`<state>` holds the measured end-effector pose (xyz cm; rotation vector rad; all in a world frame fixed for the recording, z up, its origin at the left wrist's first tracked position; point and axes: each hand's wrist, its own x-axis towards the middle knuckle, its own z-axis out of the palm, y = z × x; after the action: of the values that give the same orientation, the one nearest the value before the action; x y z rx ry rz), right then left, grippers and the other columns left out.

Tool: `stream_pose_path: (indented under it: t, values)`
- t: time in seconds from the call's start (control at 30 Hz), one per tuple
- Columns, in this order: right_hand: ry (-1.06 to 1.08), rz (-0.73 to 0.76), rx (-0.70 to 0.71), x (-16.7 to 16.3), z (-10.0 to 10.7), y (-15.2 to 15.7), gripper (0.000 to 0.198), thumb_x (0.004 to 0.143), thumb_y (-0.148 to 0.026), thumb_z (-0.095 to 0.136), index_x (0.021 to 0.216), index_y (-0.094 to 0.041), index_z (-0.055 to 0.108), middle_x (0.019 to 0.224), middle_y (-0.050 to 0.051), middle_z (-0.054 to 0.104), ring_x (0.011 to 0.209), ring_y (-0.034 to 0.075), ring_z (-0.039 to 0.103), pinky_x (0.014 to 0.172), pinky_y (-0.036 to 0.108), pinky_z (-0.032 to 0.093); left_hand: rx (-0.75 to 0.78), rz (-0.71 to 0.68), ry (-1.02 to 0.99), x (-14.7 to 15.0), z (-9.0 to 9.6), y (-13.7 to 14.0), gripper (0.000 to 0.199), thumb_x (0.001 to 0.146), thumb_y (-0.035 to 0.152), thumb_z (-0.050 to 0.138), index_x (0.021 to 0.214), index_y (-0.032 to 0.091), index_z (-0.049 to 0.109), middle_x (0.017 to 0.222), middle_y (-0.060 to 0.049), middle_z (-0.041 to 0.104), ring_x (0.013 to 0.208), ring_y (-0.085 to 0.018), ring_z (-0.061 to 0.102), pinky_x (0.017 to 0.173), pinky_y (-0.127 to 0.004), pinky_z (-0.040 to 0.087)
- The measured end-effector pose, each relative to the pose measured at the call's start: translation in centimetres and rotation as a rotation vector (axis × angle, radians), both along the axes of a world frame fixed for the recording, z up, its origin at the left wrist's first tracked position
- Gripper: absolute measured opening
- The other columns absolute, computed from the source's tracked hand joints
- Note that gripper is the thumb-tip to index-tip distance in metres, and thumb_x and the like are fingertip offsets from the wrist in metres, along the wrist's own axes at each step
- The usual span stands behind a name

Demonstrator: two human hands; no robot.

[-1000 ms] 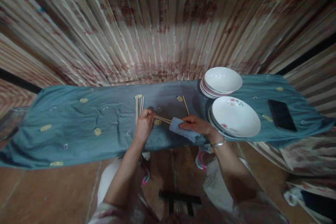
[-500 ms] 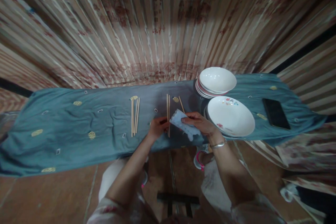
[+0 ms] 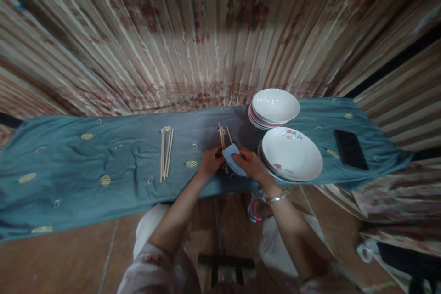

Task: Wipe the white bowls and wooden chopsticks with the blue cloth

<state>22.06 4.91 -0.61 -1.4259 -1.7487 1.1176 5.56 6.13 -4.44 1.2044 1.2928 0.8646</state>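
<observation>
My left hand is closed around chopsticks near the middle of the table; how many it grips is hidden. Against them, my right hand presses a folded light-blue cloth, its fingers wrapped over it. The cloth touches the chopsticks and covers their middle. One more chopstick pokes out beyond the cloth, its lower part hidden. To the left, several loose chopsticks lie side by side on the cloth-covered table.
A green patterned tablecloth covers the long table. Right of my hands stand a stack of flowered bowls and, behind it, another bowl stack. A black phone lies farther right. Pleated curtains hang behind.
My right hand has brought the cloth in against the chopsticks, and both hands are now closer together. The chopsticks tilt slightly. The whole view has shifted a little.
</observation>
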Motion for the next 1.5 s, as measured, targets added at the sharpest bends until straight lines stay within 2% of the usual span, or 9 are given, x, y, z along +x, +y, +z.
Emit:
stream_pose_path:
  t: [0.5,0.7,0.83,1.0,1.1,1.2,1.27,1.33,1.5]
  values:
    - [-0.095,-0.003,0.046,-0.2,-0.8,0.1,0.024,0.083,-0.026,0.049,0.094,-0.016,0.068,0.104,0.010,0.068,0.094,0.022,0.064,0.085,0.031,0.045,-0.028,-0.031,0.058,0.7,-0.2,0.5,0.045,0.068,0.004,0.048,0.109,0.012,0.065,0.065,0.001,0.068,0.050,-0.013,0.063,0.049,-0.024,0.054]
    - [-0.070,0.021,0.068,-0.4,-1.0,0.0,0.025,0.084,-0.026,0.048,0.096,-0.016,0.068,0.095,0.007,0.069,0.089,0.021,0.064,0.081,0.030,0.046,0.124,-0.125,0.320,0.8,0.8,0.3,0.036,0.065,0.001,0.046,0.087,0.015,0.071,0.066,-0.001,0.070,0.056,-0.015,0.065,0.056,-0.024,0.053]
    - [-0.089,0.016,0.058,-0.3,-0.9,0.2,0.024,0.083,-0.027,0.049,0.093,-0.016,0.068,0.094,0.006,0.070,0.087,0.021,0.064,0.078,0.030,0.047,0.149,-0.130,0.374,1.1,1.6,0.2,0.033,0.063,-0.002,0.045,0.077,0.016,0.070,0.063,-0.001,0.069,0.057,-0.016,0.065,0.056,-0.024,0.051]
    - [-0.098,-0.034,0.106,-0.7,-0.4,0.3,0.023,0.080,-0.026,0.050,0.090,-0.017,0.068,0.098,0.007,0.069,0.087,0.020,0.063,0.079,0.030,0.046,0.082,-0.090,0.262,1.3,1.4,-0.3,0.031,0.067,-0.002,0.045,0.081,0.013,0.068,0.054,0.001,0.063,0.048,-0.014,0.060,0.050,-0.024,0.049]
    - [0.031,-0.085,0.140,-1.1,0.2,0.0,0.023,0.077,-0.030,0.053,0.088,-0.018,0.068,0.099,0.006,0.069,0.086,0.020,0.062,0.078,0.029,0.046,0.113,-0.065,0.182,0.4,1.0,-0.6,0.027,0.075,0.007,0.048,0.093,0.013,0.067,0.059,0.001,0.063,0.047,-0.013,0.058,0.048,-0.023,0.048]
    - [0.337,-0.130,-0.069,-1.6,1.1,-0.3,0.029,0.076,-0.042,0.057,0.086,-0.017,0.067,0.078,0.003,0.068,0.067,0.017,0.060,0.064,0.029,0.046,0.218,0.048,0.304,-2.4,1.3,-0.7,0.032,0.078,0.015,0.053,0.108,0.014,0.065,0.075,-0.003,0.067,0.053,-0.012,0.059,0.053,-0.023,0.049]
    - [0.590,-0.166,-0.259,-1.9,1.7,-0.4,0.029,0.074,-0.046,0.059,0.081,-0.018,0.065,0.069,0.001,0.066,0.062,0.017,0.058,0.060,0.029,0.046,0.330,0.164,0.500,-5.3,2.2,-0.9,0.031,0.080,0.017,0.053,0.107,0.015,0.067,0.088,-0.007,0.068,0.071,-0.014,0.063,0.067,-0.024,0.050]
    - [0.789,-0.183,-0.384,-2.1,2.1,-0.4,0.026,0.074,-0.046,0.059,0.080,-0.021,0.063,0.072,0.003,0.068,0.068,0.019,0.062,0.064,0.031,0.049,0.374,0.244,0.718,-8.4,3.4,-1.3,0.032,0.082,0.021,0.053,0.110,0.016,0.067,0.099,-0.008,0.067,0.085,-0.017,0.063,0.078,-0.026,0.049]
    - [0.941,-0.183,-0.507,-3.2,2.9,-0.3,0.031,0.076,-0.045,0.055,0.095,-0.022,0.064,0.092,0.007,0.071,0.095,0.025,0.065,0.081,0.038,0.052,0.254,0.315,1.138,-13.9,5.1,-3.2,0.032,0.086,0.034,0.048,0.104,0.017,0.069,0.102,-0.010,0.065,0.085,-0.021,0.063,0.076,-0.029,0.047]
